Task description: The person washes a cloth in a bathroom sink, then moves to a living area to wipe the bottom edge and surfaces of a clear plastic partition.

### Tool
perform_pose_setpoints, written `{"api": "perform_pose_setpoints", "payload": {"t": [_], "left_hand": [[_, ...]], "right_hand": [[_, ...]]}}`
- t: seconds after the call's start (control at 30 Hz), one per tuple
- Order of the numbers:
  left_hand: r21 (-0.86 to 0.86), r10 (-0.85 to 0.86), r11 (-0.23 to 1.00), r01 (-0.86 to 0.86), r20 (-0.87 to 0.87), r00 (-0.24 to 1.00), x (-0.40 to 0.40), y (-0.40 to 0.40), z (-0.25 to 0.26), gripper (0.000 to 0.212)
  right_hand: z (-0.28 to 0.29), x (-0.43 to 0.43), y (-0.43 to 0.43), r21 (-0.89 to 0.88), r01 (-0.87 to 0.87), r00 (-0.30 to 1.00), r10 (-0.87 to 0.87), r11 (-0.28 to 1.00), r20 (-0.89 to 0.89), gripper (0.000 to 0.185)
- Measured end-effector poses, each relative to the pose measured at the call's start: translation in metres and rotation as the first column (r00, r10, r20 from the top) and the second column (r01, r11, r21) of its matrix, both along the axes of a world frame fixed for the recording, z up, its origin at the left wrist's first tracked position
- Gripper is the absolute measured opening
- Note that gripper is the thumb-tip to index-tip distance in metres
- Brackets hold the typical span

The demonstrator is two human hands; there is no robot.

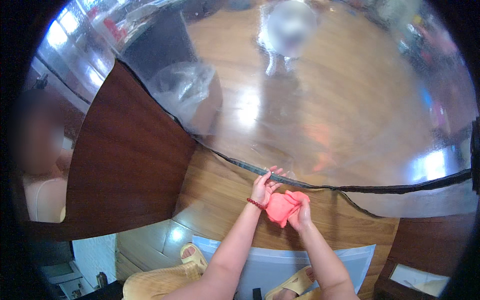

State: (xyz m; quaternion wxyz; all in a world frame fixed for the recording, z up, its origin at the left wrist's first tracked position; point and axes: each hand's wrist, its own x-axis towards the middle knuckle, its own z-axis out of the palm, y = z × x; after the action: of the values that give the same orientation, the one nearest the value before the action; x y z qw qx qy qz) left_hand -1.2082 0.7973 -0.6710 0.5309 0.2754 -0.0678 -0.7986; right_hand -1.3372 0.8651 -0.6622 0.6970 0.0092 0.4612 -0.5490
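Observation:
A clear plastic sheet (337, 112) with a dark edge band hangs across the view. My left hand (265, 187), with a red bead bracelet (256, 203) at the wrist, touches this band (247, 168), some fingers showing through the plastic. My right hand (300, 215) is shut on a bright coral-pink cloth (280, 209), bunched up just below the band and close to my left wrist.
A dark brown wooden panel (131, 157) stands at the left, with another person (45, 195) beyond it. Behind the plastic are a wooden floor and a clear plastic bag (183, 86). A pale blue mat (273, 266) lies near my yellow slippers (193, 255).

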Motion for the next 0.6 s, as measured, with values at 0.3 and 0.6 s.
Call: {"api": "perform_pose_setpoints", "payload": {"t": [0.3,0.6], "left_hand": [[0.036,-0.059,0.998,0.059,0.005,0.998,0.003,-0.002,0.015,0.028],[0.047,0.005,0.999,-0.003,-0.058,0.998,0.001,-0.003,0.019,0.024]], "right_hand": [[-0.009,0.031,-0.009,-0.022,0.188,0.962,-0.189,0.982,-0.196,0.018],[0.003,0.026,0.010,-0.421,0.363,0.810,-0.058,0.831,0.584,0.058]]}}
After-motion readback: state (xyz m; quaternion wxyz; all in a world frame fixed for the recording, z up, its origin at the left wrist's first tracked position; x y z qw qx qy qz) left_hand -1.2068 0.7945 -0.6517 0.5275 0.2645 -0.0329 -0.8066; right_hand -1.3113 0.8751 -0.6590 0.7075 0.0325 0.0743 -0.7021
